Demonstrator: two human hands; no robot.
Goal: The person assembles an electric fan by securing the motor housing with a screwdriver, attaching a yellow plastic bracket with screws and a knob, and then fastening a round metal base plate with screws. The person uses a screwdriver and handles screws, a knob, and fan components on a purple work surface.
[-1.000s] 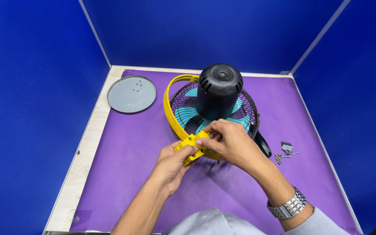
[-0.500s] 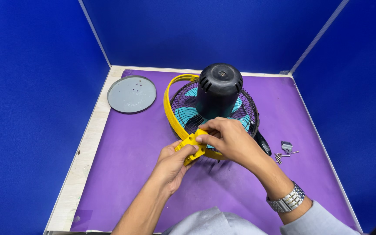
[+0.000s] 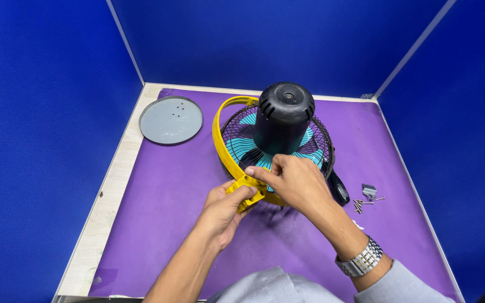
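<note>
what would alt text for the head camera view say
Two hands, left hand and right hand, pinch the clasp of a yellow band around a fan lying face down on a purple mat. A grey disc lies at left, small screws at right.

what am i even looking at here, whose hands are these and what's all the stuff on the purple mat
The picture comes from a camera worn on a person's head, looking down at their own two bare hands. On the purple mat a small fan lies face down: a black motor housing rises above a wire grille with teal blades. The left hand and right hand both grip the clasp of the yellow ring around the grille. A grey round disc lies to the left; small screws lie to the right.
</note>
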